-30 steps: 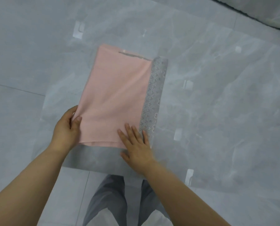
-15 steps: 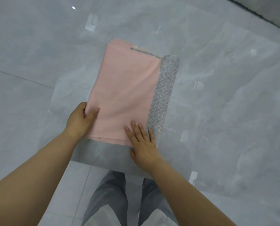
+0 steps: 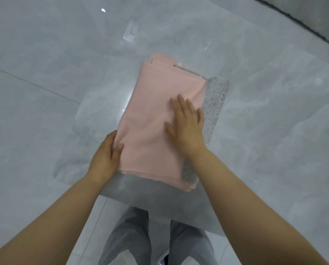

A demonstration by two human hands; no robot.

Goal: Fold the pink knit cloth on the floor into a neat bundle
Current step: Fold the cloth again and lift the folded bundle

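The pink knit cloth (image 3: 154,119) lies folded in a long rectangle on a clear plastic sheet on the floor. A grey patterned lace border (image 3: 214,104) runs along its right side. My left hand (image 3: 105,155) grips the cloth's near left edge, thumb on top and fingers tucked under. My right hand (image 3: 187,123) rests flat on the cloth's right half, fingers spread, beside the lace border. Layered edges show at the far end and the near end.
The clear plastic sheet (image 3: 94,115) covers grey marble floor tiles. White tape pieces (image 3: 130,33) hold it down at the back. My grey trouser legs (image 3: 129,238) stand just below the sheet's near edge. A dark wall seam (image 3: 301,25) crosses the top right.
My right hand slid forward from the cloth's near right corner up onto its middle right. My left hand kept its grip on the near left edge. The camera moved closer.
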